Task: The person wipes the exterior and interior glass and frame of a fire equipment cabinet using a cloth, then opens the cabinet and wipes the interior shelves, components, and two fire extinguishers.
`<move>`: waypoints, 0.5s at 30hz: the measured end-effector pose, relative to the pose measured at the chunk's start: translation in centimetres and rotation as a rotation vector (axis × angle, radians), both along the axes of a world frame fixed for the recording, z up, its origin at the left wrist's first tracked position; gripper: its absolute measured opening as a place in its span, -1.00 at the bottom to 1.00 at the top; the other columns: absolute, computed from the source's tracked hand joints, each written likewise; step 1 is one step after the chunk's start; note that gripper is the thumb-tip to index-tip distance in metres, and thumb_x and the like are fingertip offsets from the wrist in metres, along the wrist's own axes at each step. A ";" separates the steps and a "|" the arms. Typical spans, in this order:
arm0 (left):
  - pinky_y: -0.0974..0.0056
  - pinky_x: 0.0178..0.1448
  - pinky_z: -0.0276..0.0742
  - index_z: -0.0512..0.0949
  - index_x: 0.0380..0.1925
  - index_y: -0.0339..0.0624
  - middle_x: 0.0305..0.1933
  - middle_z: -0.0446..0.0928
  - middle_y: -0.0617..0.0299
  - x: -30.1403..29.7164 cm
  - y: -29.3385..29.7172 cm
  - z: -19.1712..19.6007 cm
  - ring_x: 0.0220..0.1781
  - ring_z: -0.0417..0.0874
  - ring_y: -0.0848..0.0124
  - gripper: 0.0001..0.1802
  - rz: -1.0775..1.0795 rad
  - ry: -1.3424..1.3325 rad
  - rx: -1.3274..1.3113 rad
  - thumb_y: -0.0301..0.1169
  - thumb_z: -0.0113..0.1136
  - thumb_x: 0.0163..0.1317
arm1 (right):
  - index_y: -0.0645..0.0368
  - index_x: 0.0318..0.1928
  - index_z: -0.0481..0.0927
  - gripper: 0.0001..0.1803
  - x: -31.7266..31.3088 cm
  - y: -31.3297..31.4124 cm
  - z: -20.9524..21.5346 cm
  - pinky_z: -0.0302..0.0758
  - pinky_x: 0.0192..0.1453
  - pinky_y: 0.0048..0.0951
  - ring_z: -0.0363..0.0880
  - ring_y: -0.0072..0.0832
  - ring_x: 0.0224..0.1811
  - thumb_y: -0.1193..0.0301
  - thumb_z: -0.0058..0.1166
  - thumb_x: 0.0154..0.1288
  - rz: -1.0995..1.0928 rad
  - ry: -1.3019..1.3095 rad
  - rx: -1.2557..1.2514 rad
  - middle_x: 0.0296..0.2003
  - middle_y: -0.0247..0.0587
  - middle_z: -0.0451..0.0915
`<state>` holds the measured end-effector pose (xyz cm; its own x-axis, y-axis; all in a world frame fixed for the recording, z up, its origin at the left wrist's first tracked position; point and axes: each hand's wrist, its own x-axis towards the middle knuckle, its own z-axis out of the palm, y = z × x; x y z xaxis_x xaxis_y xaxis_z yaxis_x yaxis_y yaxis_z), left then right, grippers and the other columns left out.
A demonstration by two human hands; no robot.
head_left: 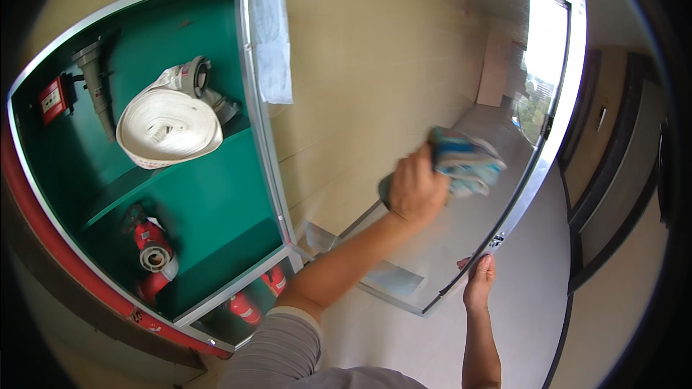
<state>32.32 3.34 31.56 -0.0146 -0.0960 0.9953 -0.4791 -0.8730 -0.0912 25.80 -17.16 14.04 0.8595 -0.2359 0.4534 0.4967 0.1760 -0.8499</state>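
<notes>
In my left hand [419,186] is a bunched blue, teal and white cloth [468,162], held against or just over the glass pane [382,79] of an open cabinet door; hand and cloth are smeared by motion. My right hand [478,282] grips the door's aluminium frame [573,79] near its lower outer corner, just below a small metal lock [497,240]. A few of its fingertips show behind the glass edge. Left of the door, the green-lined cabinet [216,187] holds a rolled white fire hose [169,128] on its shelf.
A grey hose nozzle [94,86] and a red alarm box [55,100] are on the cabinet's back wall. Below the shelf is a red hydrant valve [153,248]. Red extinguishers [245,308] show through lower glass. Corridor doors [620,180] line the right side.
</notes>
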 end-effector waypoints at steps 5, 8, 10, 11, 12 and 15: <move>-0.09 0.00 0.46 0.41 -0.03 -0.41 0.08 0.32 -0.31 3.2 12.8 -1.9 0.02 0.45 -0.23 -0.52 0.330 0.395 -0.357 -0.56 0.21 -0.02 | 0.12 -0.19 0.40 -0.56 0.2 0.9 0.1 0.51 -0.13 -0.37 0.56 -0.44 -0.37 0.00 -0.29 0.57 -0.030 0.013 -0.016 -0.48 -0.23 0.55; -0.09 0.09 0.43 0.35 0.05 -0.41 0.15 0.27 -0.26 4.5 19.6 -1.1 0.09 0.43 -0.23 -0.45 0.388 0.267 -0.543 -0.60 0.23 -0.01 | 0.11 -0.19 0.40 -0.55 -0.2 1.0 0.2 0.50 -0.12 -0.37 0.54 -0.45 -0.38 -0.02 -0.28 0.55 -0.054 0.020 0.008 -0.49 -0.24 0.53; -0.09 0.11 0.42 0.34 0.06 -0.42 0.15 0.27 -0.24 5.8 24.1 -1.9 0.10 0.42 -0.22 -0.45 0.432 0.278 -0.617 -0.60 0.23 0.01 | 0.12 -0.14 0.42 -0.51 -0.3 0.7 -0.3 0.47 -0.12 -0.41 0.56 -0.46 -0.32 -0.07 -0.25 0.53 -0.045 0.024 0.015 -0.45 -0.23 0.55; -0.08 0.10 0.42 0.33 0.08 -0.42 0.14 0.27 -0.23 6.2 26.1 -2.4 0.10 0.42 -0.22 -0.43 0.457 0.312 -0.628 -0.60 0.23 0.01 | 0.12 -0.14 0.42 -0.51 -0.3 0.6 -0.4 0.47 -0.12 -0.41 0.56 -0.46 -0.32 -0.07 -0.25 0.53 -0.038 0.030 0.015 -0.45 -0.23 0.55; -0.08 0.10 0.42 0.31 0.10 -0.42 0.12 0.27 -0.23 6.8 27.6 -3.1 0.10 0.42 -0.22 -0.41 0.474 0.348 -0.639 -0.60 0.24 0.02 | 0.12 -0.14 0.42 -0.51 -0.4 0.4 -0.3 0.45 -0.12 -0.42 0.55 -0.47 -0.32 -0.07 -0.26 0.54 -0.042 0.027 -0.008 -0.45 -0.23 0.55; -0.07 0.10 0.42 0.30 0.11 -0.41 0.08 0.28 -0.21 7.9 30.9 -5.3 0.10 0.42 -0.21 -0.41 0.564 0.384 -0.562 -0.60 0.23 0.04 | 0.13 -0.15 0.41 -0.52 -0.4 0.6 -0.2 0.41 -0.11 -0.44 0.52 -0.48 -0.31 -0.05 -0.29 0.55 -0.047 0.037 -0.036 -0.44 -0.23 0.55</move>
<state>40.19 34.26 26.21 0.2318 0.5172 0.8239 0.1268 -0.8558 0.5015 25.39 -16.52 13.81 0.8644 -0.2602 0.4302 0.4715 0.1222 -0.8734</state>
